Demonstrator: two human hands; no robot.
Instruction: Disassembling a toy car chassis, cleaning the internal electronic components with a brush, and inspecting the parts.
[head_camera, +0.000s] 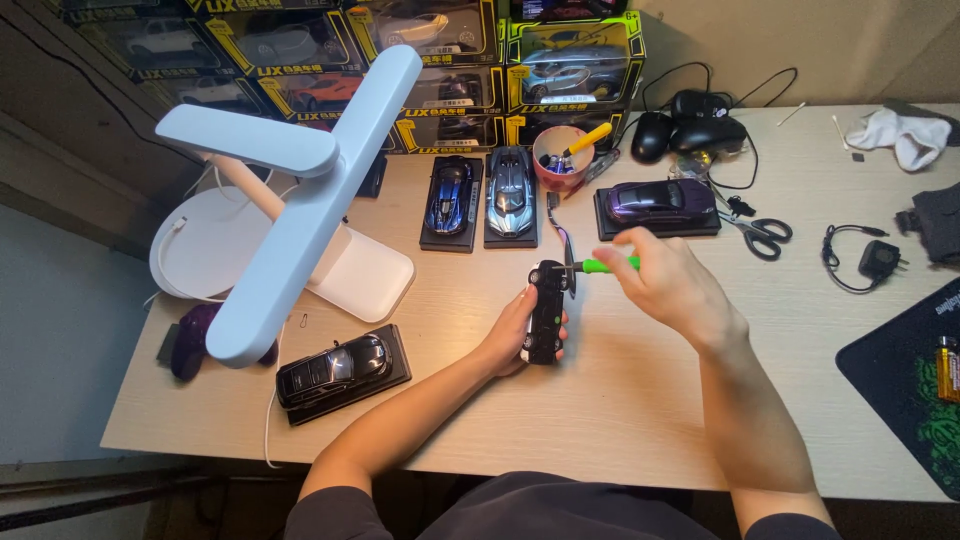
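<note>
The little black toy car (545, 312) sits on the desk (620, 400) right under the left hand's fingers, flipped so its underside seems to face up, long axis running away from the person. Left hand (515, 335) has its fingers wrapped around the near end and left flank, pinning it down. The green-handled screwdriver (600, 266) comes in from the right, lying crosswise to the car, tip at the car's far end. Right hand (670, 285) is closed on the handle, just right of the car. Scissors (760, 235) lie farther right, beyond those knuckles.
</note>
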